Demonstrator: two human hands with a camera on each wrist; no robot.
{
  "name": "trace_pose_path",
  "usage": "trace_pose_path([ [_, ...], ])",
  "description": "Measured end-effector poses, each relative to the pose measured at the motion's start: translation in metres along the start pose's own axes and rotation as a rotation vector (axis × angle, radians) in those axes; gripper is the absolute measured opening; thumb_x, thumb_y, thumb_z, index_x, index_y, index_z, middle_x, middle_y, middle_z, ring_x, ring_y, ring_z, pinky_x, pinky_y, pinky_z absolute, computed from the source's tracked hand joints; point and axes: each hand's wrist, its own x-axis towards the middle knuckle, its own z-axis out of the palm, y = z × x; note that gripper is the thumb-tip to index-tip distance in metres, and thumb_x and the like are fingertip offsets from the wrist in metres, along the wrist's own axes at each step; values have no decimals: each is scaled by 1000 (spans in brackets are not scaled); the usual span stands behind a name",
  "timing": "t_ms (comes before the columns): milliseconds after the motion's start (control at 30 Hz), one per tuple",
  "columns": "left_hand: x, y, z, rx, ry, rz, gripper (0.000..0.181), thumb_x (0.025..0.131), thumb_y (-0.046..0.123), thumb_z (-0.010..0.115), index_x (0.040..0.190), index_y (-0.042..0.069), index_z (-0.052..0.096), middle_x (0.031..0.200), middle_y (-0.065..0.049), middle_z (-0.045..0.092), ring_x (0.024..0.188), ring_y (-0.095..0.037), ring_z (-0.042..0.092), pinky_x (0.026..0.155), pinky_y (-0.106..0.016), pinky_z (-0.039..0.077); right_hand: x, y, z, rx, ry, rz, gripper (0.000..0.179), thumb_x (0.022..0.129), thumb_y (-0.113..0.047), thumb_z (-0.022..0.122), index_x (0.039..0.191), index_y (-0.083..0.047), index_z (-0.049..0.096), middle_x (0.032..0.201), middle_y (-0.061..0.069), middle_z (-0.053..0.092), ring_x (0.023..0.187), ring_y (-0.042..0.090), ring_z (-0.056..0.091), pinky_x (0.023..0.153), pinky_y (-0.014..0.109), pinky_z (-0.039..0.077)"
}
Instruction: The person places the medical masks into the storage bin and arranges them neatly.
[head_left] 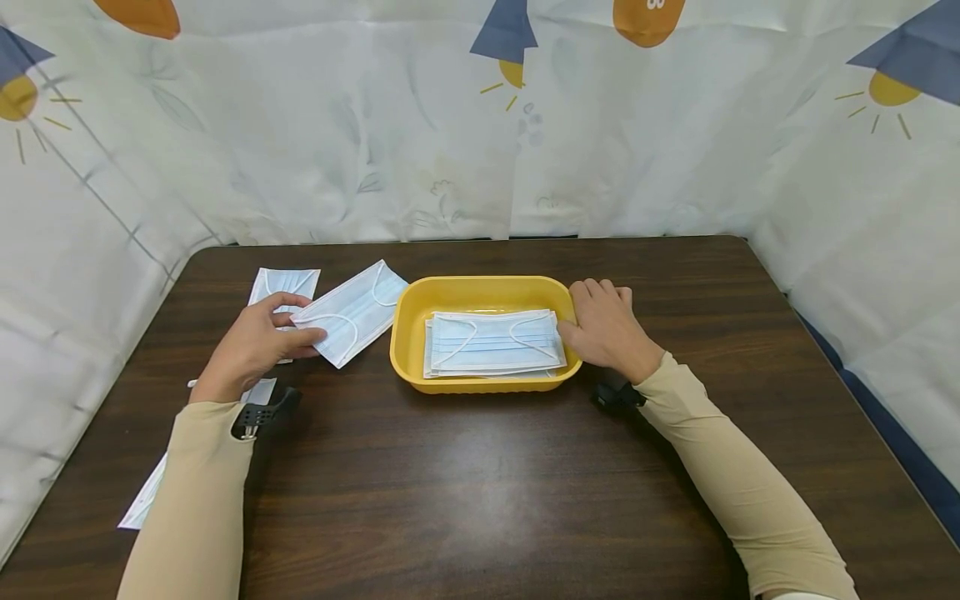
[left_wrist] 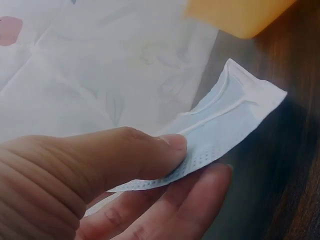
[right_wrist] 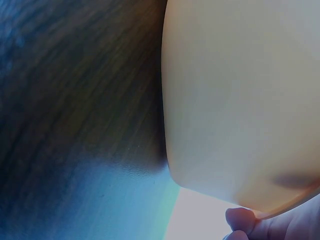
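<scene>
Between thumb and fingers, my left hand (head_left: 258, 337) pinches the edge of a pale blue face mask (head_left: 356, 312) with white ear loops. In the left wrist view the thumb lies on top of that mask (left_wrist: 215, 115) and the fingers are beneath. The mask's far end reaches toward the left rim of a yellow basket (head_left: 405, 333). Inside the basket lies a stack of face masks (head_left: 495, 343). My right hand (head_left: 607, 325) grips the basket's right rim. From the right wrist view, the basket's outer wall (right_wrist: 240, 100) fills much of the picture, with fingertips at its rim.
Another face mask (head_left: 288, 282) lies behind my left hand. More masks are partly covered by the left forearm, one (head_left: 142, 504) near the table's left edge. All rest on a dark wooden table (head_left: 480, 483). A patterned white curtain (head_left: 360, 133) hangs behind the table.
</scene>
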Motion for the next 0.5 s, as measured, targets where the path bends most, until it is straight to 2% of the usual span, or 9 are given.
trace_pose_path([
  [67,-1,1,0,36,12,-1,78,93,30,77,153,3,36,141,-31,56,83,-10,76,76,-19,56,0,0,0,2,2,-2,30,92,-30,47,105,-4,56,93,10,54,88,31,44,85,49,29],
  [133,-1,3,0,82,16,-13,81,90,37,79,152,6,38,145,-31,54,98,-18,74,83,-27,54,0,0,0,5,4,-4,30,92,-30,47,105,-4,56,94,10,55,88,31,44,85,50,29],
  [233,0,6,2,143,23,-25,83,86,42,82,150,9,41,150,-32,50,120,-34,63,92,-40,49,0,0,0,5,2,-2,30,93,-30,47,105,-4,56,94,10,55,89,31,45,86,50,29],
  [300,1,6,3,157,25,-26,83,85,39,83,150,8,41,151,-34,47,124,-39,56,95,-43,46,0,0,0,5,1,-1,30,93,-30,47,106,-4,56,94,10,55,89,31,45,86,50,29],
  [400,2,5,5,154,44,1,79,86,31,83,148,6,43,137,-31,58,107,-28,63,87,-34,50,0,0,0,3,1,0,30,93,-30,47,105,-5,56,94,10,55,90,31,45,86,50,30],
  [500,2,4,6,131,54,29,74,87,23,81,147,4,43,116,-19,65,86,-12,63,75,-25,50,0,0,0,2,2,1,30,92,-30,47,105,-5,55,94,10,54,90,31,45,87,51,30],
])
